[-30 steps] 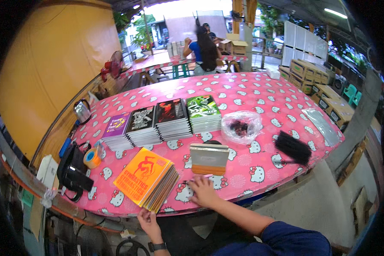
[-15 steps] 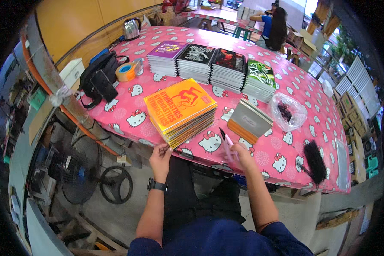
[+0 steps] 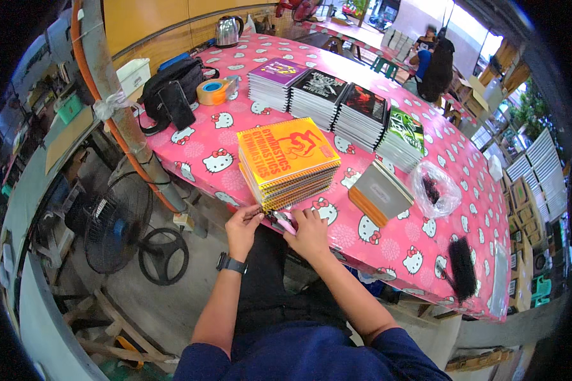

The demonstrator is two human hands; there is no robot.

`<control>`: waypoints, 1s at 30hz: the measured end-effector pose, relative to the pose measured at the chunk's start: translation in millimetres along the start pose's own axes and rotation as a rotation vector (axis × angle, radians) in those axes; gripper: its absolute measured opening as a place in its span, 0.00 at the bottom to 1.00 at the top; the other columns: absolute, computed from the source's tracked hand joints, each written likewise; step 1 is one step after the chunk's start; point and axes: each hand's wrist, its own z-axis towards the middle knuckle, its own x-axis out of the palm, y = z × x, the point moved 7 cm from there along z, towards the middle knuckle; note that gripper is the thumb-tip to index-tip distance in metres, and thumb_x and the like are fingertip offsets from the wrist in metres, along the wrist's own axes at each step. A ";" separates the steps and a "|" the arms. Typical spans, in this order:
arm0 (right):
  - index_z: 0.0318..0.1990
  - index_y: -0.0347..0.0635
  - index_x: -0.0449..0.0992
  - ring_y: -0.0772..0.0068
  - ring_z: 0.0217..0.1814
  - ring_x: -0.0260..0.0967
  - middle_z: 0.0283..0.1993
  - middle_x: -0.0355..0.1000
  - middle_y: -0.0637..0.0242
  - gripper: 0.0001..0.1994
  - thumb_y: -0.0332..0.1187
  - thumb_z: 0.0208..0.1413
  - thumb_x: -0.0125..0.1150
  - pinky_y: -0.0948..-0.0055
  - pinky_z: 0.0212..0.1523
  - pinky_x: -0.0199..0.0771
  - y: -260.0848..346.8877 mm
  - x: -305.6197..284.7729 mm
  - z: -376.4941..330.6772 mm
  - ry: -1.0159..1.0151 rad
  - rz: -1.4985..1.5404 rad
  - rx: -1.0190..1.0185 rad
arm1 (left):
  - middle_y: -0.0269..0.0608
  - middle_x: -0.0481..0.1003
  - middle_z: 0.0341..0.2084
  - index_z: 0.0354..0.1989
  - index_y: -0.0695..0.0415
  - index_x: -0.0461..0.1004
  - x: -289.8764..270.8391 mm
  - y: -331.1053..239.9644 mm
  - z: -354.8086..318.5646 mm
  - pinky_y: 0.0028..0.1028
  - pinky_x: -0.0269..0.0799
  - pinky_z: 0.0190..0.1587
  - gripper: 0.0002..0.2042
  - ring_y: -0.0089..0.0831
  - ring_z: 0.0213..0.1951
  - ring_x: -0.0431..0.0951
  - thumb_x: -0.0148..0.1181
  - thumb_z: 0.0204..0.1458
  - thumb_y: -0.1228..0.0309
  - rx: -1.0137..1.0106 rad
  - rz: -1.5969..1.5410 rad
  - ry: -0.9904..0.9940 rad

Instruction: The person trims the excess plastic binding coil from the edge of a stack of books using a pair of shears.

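Both hands at near edge of pink-patterned surface (image 3: 388, 244), by stack of orange spiral notebooks (image 3: 287, 160).

L hand (image 3: 243, 227): fingers curled, tips touching bottom corner of stack; firm grip or not, can't tell. R hand (image 3: 310, 230): fingers pinched on small pink item (image 3: 285, 221), just beside stack. Behind: row of 4 notebook stacks (image 3: 337, 105), tape roll (image 3: 212, 91), black bag (image 3: 171, 86), kettle (image 3: 226, 28). R of stack: grey-covered stack (image 3: 380, 193), clear bag w/ dark bits (image 3: 435, 190), black brush (image 3: 462, 274). Floor fan (image 3: 111, 222) below L.
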 end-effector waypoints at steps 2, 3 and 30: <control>0.41 0.43 0.69 0.57 0.43 0.63 0.38 0.65 0.61 0.23 0.38 0.33 0.66 0.55 0.39 0.59 0.7 3.3 1.9 -0.009 -0.009 0.009 | 0.42 0.77 0.31 0.39 0.65 0.74 -2.5 3.5 1.5 0.22 0.72 0.37 0.12 0.23 0.33 0.76 0.61 0.45 0.80 0.011 -0.003 -0.007; 0.41 0.43 0.69 0.57 0.43 0.63 0.38 0.65 0.61 0.23 0.38 0.33 0.66 0.55 0.39 0.59 2.2 4.7 2.6 -0.004 -0.010 0.006 | 0.42 0.77 0.30 0.39 0.65 0.74 -3.8 5.0 2.1 0.22 0.72 0.37 0.11 0.23 0.32 0.76 0.61 0.45 0.80 0.025 -0.004 -0.007; 0.41 0.41 0.70 0.58 0.43 0.66 0.36 0.68 0.61 0.23 0.39 0.34 0.65 0.56 0.41 0.62 12.1 1.4 8.1 0.042 -0.170 -0.020 | 0.40 0.76 0.34 0.41 0.67 0.72 -5.2 7.9 -0.9 0.22 0.70 0.42 0.12 0.22 0.36 0.74 0.59 0.46 0.81 -0.005 -0.013 0.042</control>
